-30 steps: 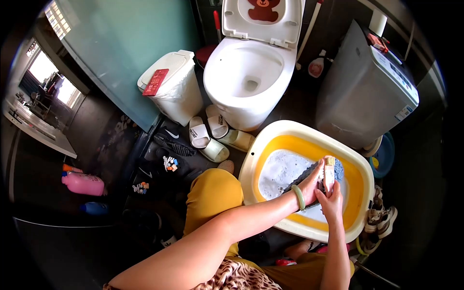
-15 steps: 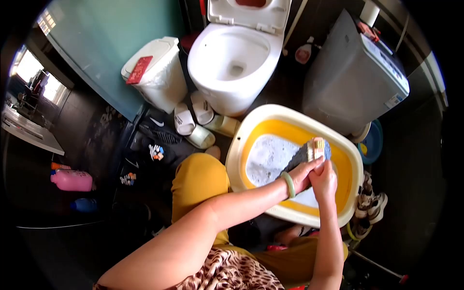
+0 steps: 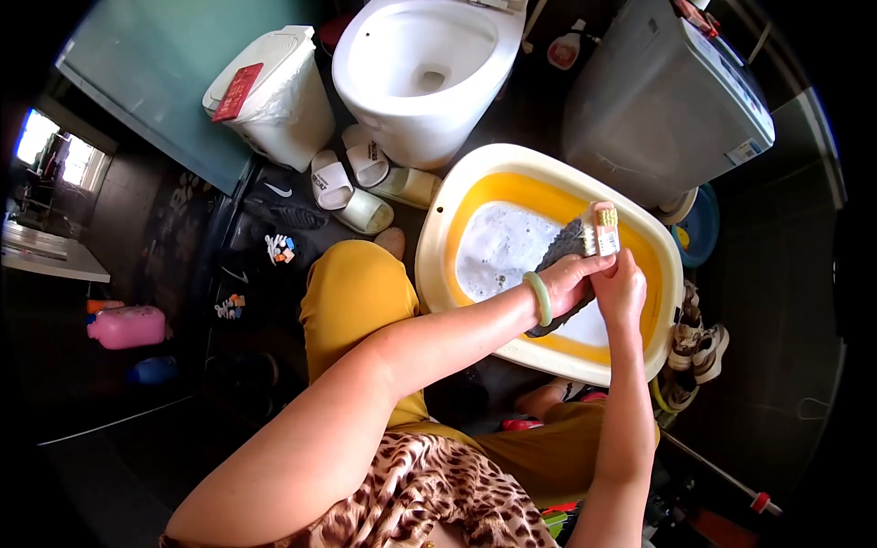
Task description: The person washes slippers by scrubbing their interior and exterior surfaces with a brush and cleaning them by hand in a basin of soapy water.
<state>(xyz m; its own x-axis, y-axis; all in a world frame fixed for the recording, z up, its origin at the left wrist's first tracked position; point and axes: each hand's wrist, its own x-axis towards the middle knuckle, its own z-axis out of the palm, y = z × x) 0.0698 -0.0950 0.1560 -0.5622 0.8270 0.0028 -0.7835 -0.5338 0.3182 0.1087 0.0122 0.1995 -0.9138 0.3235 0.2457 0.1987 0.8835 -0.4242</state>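
Over the yellow-lined cream basin (image 3: 429,265), my left hand (image 3: 568,281), with a pale green bangle at its wrist, is closed on a dark grey item (image 3: 565,245) with a rough, jagged edge. What the item is cannot be made out. My right hand (image 3: 621,290) is closed around the lower end of a brush (image 3: 601,228). The brush stands nearly upright against the grey item, its pale bristles showing. Both hands touch, and my left thumb lies near the brush's base. Below them is foamy water (image 3: 502,247).
Behind the basin are a toilet (image 3: 425,73) and a grey washing machine (image 3: 639,100). A lidded white bin (image 3: 283,100), slippers (image 3: 365,212) and dark shoes (image 3: 283,201) are to the left. Sneakers (image 3: 708,352) and a blue basin (image 3: 703,228) lie right.
The view has tilted down, so the surroundings sit higher. Both hands have stayed together over the basin; the brush, earlier tilted between them, now points up with its bristles turned left.
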